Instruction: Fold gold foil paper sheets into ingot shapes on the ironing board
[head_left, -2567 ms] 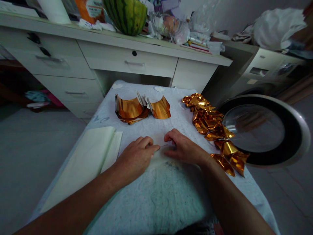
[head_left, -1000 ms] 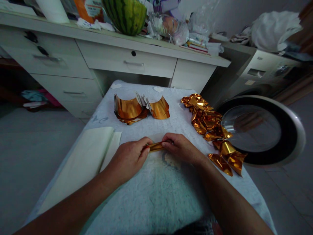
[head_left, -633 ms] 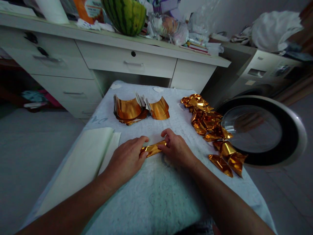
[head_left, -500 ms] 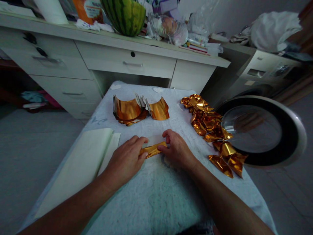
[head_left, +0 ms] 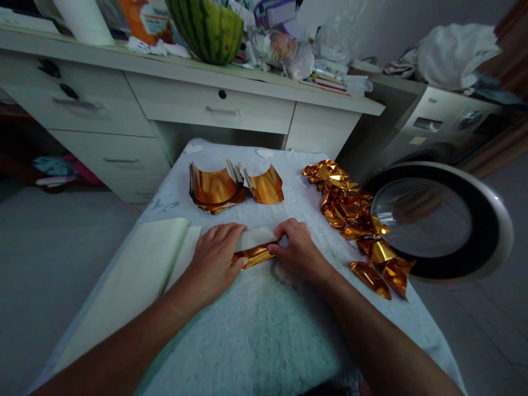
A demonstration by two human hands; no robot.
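Between my hands, low over the cloth-covered table (head_left: 264, 341), is a sheet of gold foil paper (head_left: 258, 254). Its near part is folded into a shiny gold strip, and its pale back shows behind the fold. My left hand (head_left: 218, 258) is closed on the sheet's left end, thumb in front and fingers behind. At the right end, my right hand (head_left: 299, 247) pinches it between thumb and curled fingers. Beyond my hands stand curved stacks of gold foil sheets (head_left: 214, 186). A row of folded gold foil pieces (head_left: 346, 203) runs along the table's right side.
White paper (head_left: 127, 280) lies folded on the table's left. Behind the table is a white drawer desk (head_left: 223, 110) with half a watermelon (head_left: 208, 30) and clutter. A washing machine's open round door (head_left: 441, 220) reaches close to the table's right edge.
The sheet's pale back now shows behind the gold strip, where only a narrow gold strip showed before. My left fingers have spread flatter over it. The view has shifted slightly.
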